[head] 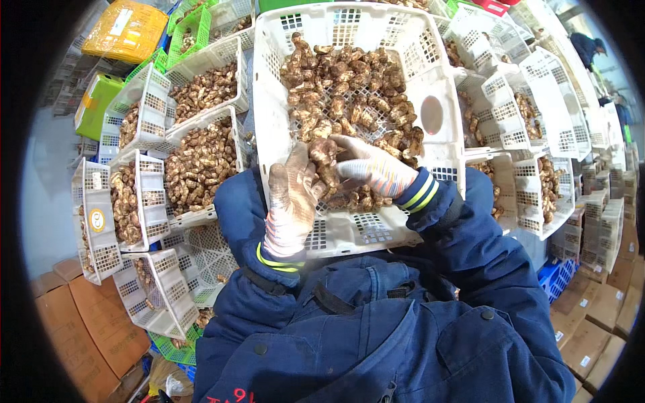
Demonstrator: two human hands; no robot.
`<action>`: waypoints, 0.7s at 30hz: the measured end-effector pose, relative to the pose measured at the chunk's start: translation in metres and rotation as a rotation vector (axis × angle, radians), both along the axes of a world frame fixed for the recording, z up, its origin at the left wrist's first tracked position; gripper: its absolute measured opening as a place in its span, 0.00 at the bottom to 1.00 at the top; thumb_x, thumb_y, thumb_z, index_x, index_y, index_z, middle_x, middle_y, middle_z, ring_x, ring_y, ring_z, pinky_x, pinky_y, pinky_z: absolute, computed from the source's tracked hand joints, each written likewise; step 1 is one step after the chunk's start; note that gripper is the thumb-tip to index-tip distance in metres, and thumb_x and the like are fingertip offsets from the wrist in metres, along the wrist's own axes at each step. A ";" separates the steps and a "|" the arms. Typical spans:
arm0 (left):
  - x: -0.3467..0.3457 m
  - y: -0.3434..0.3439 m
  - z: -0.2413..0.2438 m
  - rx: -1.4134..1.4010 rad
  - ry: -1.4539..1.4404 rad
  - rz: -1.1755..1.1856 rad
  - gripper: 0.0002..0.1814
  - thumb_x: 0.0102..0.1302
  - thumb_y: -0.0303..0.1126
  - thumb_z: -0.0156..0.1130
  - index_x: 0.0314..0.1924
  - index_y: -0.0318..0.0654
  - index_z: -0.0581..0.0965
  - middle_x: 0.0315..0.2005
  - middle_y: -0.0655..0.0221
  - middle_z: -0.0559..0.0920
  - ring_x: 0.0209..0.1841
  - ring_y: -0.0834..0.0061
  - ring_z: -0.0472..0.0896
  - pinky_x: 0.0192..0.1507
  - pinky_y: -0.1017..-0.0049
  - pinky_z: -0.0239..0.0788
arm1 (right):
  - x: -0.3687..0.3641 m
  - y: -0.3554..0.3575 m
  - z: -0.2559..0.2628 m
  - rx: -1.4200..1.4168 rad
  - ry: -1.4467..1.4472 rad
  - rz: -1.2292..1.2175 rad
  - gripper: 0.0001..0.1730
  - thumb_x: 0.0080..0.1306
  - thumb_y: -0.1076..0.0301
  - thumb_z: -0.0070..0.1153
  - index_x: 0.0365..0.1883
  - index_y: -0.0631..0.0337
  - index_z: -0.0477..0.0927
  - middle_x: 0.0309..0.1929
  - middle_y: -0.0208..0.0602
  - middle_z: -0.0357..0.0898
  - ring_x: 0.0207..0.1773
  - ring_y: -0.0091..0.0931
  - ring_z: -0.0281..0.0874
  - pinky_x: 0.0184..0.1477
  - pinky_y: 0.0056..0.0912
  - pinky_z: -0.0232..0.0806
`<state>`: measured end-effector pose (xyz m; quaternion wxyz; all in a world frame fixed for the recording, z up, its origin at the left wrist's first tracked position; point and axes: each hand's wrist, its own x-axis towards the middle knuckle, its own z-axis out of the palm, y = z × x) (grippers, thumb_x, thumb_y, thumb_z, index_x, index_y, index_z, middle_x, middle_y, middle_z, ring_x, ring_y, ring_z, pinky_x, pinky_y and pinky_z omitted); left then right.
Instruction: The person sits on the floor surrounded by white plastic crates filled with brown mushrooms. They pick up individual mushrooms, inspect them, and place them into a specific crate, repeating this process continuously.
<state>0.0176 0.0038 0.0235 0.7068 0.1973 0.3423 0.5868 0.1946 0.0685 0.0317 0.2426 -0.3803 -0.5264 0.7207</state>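
A large white plastic crate point(438, 75) stands before me, holding a layer of brown mushrooms point(352, 70) with thick stems. Both my hands wear soiled knit gloves and meet over the crate's near part. Between them is a larger brown mushroom point(325, 158), cap away from me. The fingers and thumb of my right hand point(375, 166) grip it from the right. My left hand point(292, 201), palm partly up, lies against its left side; whether it grips too is hard to tell. More mushrooms lie under and around the hands.
White crates of mushrooms point(201, 163) stand close on the left, and others point(549, 141) on the right. Green baskets point(194, 30) and a yellow taped parcel point(126, 30) are at the upper left. Cardboard boxes point(95, 312) sit at both lower sides. A person point(587, 50) is far off at the upper right.
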 end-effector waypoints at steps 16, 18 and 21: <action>-0.006 -0.010 -0.021 -0.044 -0.012 -0.414 0.31 0.68 0.38 0.61 0.66 0.33 0.62 0.51 0.51 0.78 0.51 0.49 0.80 0.52 0.48 0.74 | 0.020 -0.015 0.016 -0.026 0.297 -0.192 0.32 0.64 0.70 0.58 0.66 0.68 0.66 0.56 0.31 0.75 0.54 0.19 0.72 0.58 0.24 0.66; -0.005 -0.010 -0.016 -0.023 0.000 -0.453 0.28 0.69 0.37 0.60 0.64 0.31 0.64 0.49 0.50 0.79 0.49 0.52 0.81 0.49 0.55 0.76 | 0.018 -0.015 0.015 -0.008 0.251 -0.202 0.31 0.64 0.72 0.58 0.66 0.68 0.67 0.55 0.31 0.76 0.53 0.19 0.73 0.57 0.24 0.66; -0.001 -0.011 -0.012 -0.011 0.016 -0.398 0.23 0.70 0.35 0.58 0.59 0.29 0.68 0.44 0.53 0.82 0.43 0.59 0.84 0.43 0.65 0.79 | 0.018 -0.018 0.009 0.051 0.185 -0.203 0.29 0.64 0.75 0.58 0.64 0.68 0.69 0.55 0.32 0.77 0.53 0.19 0.74 0.57 0.24 0.67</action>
